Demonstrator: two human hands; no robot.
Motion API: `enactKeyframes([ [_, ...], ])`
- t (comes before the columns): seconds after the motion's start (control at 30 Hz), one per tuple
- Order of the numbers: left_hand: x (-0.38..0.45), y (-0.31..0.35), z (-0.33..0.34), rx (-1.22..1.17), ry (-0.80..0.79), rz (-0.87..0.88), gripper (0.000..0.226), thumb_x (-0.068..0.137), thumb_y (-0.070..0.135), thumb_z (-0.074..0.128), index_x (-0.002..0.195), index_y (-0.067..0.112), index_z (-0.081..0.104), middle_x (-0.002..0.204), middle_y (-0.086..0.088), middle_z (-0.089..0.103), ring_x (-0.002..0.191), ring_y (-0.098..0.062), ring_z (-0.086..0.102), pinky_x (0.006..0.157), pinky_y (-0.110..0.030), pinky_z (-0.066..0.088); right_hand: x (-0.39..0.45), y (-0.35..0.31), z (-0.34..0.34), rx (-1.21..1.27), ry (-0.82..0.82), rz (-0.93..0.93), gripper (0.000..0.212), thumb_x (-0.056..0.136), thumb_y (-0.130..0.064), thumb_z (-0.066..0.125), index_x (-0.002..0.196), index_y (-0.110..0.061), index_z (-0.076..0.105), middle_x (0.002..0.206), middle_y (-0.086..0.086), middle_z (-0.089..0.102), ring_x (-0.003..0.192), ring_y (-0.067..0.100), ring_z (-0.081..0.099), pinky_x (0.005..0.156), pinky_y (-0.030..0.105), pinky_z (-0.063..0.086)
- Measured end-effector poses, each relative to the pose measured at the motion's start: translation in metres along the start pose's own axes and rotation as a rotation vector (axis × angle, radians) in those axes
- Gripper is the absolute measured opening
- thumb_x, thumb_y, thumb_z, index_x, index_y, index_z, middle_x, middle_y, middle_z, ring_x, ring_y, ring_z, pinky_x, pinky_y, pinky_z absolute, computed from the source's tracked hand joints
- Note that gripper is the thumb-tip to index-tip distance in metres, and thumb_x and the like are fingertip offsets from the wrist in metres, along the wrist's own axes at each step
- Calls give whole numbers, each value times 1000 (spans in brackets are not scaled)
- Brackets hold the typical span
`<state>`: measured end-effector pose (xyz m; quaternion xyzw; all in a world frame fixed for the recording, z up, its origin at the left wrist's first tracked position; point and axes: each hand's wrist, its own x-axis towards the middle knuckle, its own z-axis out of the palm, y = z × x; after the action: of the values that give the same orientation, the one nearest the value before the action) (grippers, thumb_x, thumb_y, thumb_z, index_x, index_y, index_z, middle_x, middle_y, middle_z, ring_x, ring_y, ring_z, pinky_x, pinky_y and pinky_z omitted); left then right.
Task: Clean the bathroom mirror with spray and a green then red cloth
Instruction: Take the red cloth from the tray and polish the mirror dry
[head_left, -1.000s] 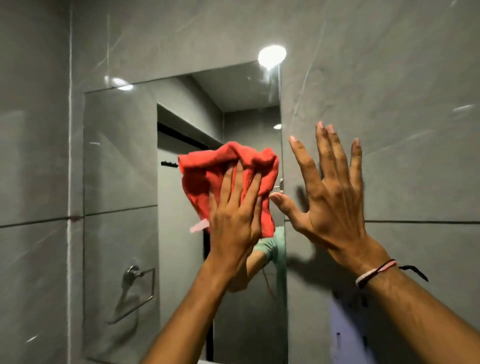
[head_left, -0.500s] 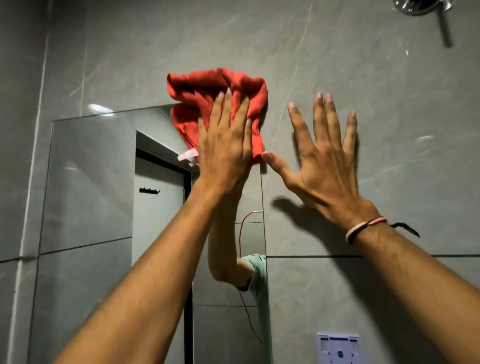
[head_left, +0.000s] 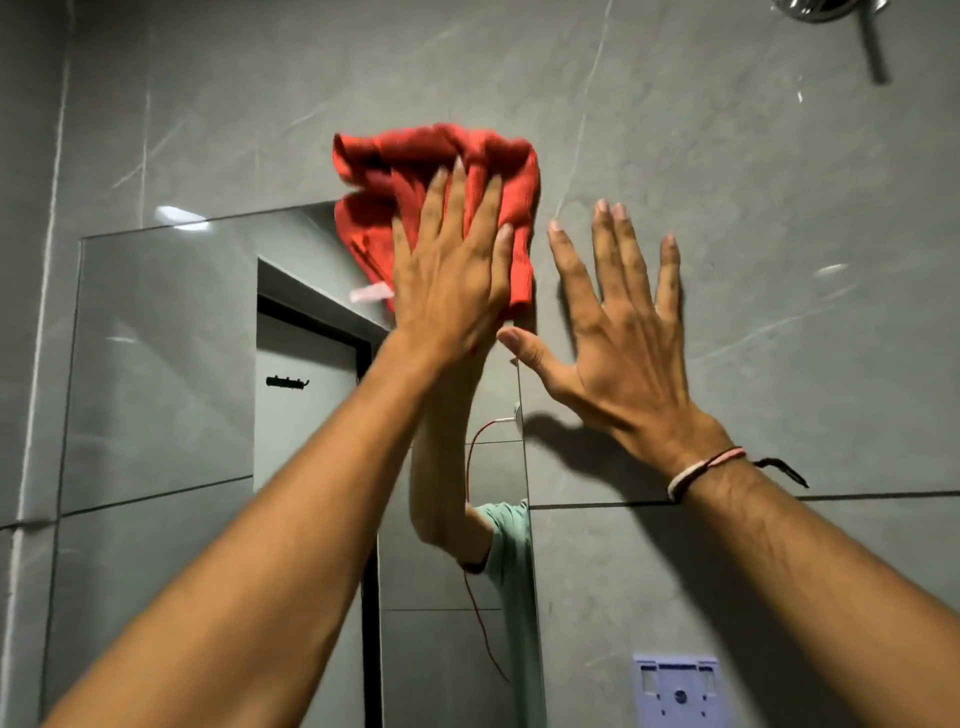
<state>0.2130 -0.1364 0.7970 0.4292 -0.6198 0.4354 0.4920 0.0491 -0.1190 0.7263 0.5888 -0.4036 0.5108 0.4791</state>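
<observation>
Left hand (head_left: 452, 291) pressed the bunched red cloth (head_left: 415, 156), tag pointing left, on the mirror's (head_left: 166, 364) top corner, fingers straight; right hand (head_left: 623, 338) splayed flat on tile (head_left: 779, 260).

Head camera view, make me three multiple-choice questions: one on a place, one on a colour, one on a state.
1. Where is the cloth on the mirror? A top right corner; B bottom left; C centre.
2. What colour is it? A green; B red; C blue.
3. How is the right hand? A fist; B gripping the cloth; C open, fingers spread.
Answers: A, it overlaps the upper right edge; B, it is plainly red; C, straight fingers beside the mirror, holding nothing.
</observation>
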Motion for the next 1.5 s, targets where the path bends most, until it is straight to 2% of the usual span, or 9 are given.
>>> enactKeyframes([
  [0.13, 40, -22, -10, -46, -22, -82, 63, 107, 52, 18, 165, 29, 5, 175, -4, -2, 162, -22, -5, 128, -62, -1, -1, 2, -3, 6, 24, 7, 105, 85, -90, 9, 164, -21, 20, 172, 21, 11, 161, 32, 8, 124, 69, 8],
  [0.3, 38, -93, -28, -25, -39, -381, 66, 105, 56, 15, 164, 30, 1, 175, -5, -4, 162, -26, -5, 123, -69, 3, -7, 0, -17, -4, -40, -16, 107, 83, -90, 7, 165, -23, 16, 172, 21, 8, 161, 32, 6, 124, 69, 8],
  [0.47, 6, -140, -39, -8, -34, -605, 64, 106, 51, 17, 164, 30, -1, 175, -9, -2, 162, -29, -3, 126, -65, 7, -11, -7, -31, 13, -64, -54, 109, 81, -91, 6, 165, -23, 16, 172, 20, 8, 161, 32, 6, 124, 69, 7],
  [0.83, -203, -224, -44, -22, -142, -741, 62, 110, 42, 25, 165, 24, 1, 171, -27, 5, 160, -40, 0, 129, -55, 7, -60, -35, -10, 37, -200, -89, 106, 82, -91, 12, 165, -25, 8, 172, 23, 1, 161, 35, -1, 124, 69, 3],
  [1.0, -270, -211, -30, -76, -51, -886, 68, 107, 53, 30, 165, 29, 5, 172, -24, 7, 161, -38, 2, 130, -50, 5, -97, -35, 3, 63, -225, -110, 106, 83, -90, 14, 165, -24, 10, 172, 23, 2, 160, 36, 2, 125, 68, 3],
  [1.17, -327, -140, -12, -108, -26, -729, 71, 102, 55, 38, 164, 29, 17, 167, -28, 23, 158, -42, 17, 126, -55, 23, -129, -21, 13, 46, -246, -140, 105, 85, -90, 15, 165, -23, 8, 172, 21, 2, 161, 35, 2, 127, 62, 3],
  [1.23, -343, -104, -5, -82, -84, -644, 71, 100, 59, 34, 164, 35, 13, 170, -24, 19, 159, -40, 14, 125, -64, 14, -136, -22, 17, 43, -224, -161, 104, 86, -89, 19, 165, -23, 9, 172, 21, 4, 161, 35, 4, 127, 60, 2],
  [1.33, -345, -50, 7, -41, -113, -438, 67, 102, 62, 28, 163, 40, 10, 174, -6, 0, 162, -28, -2, 122, -63, -7, -142, -28, 21, 43, -173, -179, 105, 87, -89, 25, 165, -21, 11, 171, 24, 10, 160, 37, 9, 127, 59, 5],
  [1.5, -328, 1, 28, -33, -102, -94, 53, 106, 39, 43, 157, 25, 40, 168, -17, 29, 160, -25, 15, 120, -53, 29, -155, -27, 19, 77, -115, -194, 103, 88, -86, 30, 164, -18, 18, 169, 27, 17, 158, 40, 15, 125, 63, 7],
])
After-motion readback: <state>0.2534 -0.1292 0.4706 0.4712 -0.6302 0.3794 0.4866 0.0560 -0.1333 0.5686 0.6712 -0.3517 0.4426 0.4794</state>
